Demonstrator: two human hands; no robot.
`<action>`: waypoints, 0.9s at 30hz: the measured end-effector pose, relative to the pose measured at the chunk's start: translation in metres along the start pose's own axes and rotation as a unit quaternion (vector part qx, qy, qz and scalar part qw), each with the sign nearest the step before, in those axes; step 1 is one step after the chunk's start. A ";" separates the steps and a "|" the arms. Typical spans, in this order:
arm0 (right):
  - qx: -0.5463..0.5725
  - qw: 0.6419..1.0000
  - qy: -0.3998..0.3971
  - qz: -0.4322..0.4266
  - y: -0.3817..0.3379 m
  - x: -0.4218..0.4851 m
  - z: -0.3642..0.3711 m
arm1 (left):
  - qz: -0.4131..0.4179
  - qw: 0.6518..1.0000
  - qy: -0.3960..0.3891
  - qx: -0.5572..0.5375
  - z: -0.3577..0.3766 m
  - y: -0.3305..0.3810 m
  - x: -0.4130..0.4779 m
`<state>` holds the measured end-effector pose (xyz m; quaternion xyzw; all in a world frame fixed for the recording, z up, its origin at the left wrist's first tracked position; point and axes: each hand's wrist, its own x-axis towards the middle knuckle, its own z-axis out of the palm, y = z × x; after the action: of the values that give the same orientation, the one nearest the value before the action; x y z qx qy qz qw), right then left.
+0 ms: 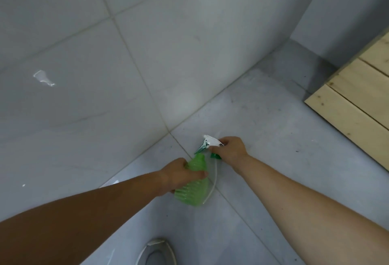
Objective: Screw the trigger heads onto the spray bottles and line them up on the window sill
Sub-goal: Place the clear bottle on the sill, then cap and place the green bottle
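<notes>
Left hand (179, 175) wraps the ribbed green spray bottle (192, 189), fingers closed round its upper body, bottle tilted above the grey tiled floor (273, 138). Right hand (230, 151) pinches the white-and-green trigger head (207, 143) just beside the bottle neck, not seated. Dip tube (212, 182) hangs outside alongside the bottle. Wooden slatted platform (357, 94) at right.

Single head-worn wide-angle view, aimed forward and steeply down. Both forearms enter from bottom edge, meeting just below frame centre at arm's reach. Grey tiled floor (273, 138) fills lower right; pale glossy tiled wall (105, 54) fills upper left. Straight lines bowed near edges.
</notes>
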<state>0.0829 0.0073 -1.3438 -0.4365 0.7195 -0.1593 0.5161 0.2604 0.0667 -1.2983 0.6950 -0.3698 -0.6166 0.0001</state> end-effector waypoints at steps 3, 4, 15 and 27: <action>0.105 0.993 -0.040 0.032 -0.007 -0.021 -0.023 | 0.025 0.999 -0.019 -0.008 -0.001 0.006 -0.015; 0.120 0.991 -0.041 0.032 -0.010 -0.030 -0.036 | 0.038 0.999 -0.026 -0.009 -0.001 0.011 -0.023; 0.193 0.976 0.039 -0.097 -0.092 -0.171 -0.218 | 0.216 0.973 -0.040 0.072 0.008 0.107 -0.159; 0.332 0.877 0.242 -0.251 -0.104 -0.353 -0.342 | 0.319 0.932 0.045 0.167 0.057 0.134 -0.279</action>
<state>-0.1397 0.1519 -0.9178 -0.3537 0.5932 -0.6132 0.3833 0.1521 0.1389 -1.0113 0.5576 -0.6690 -0.4817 0.0974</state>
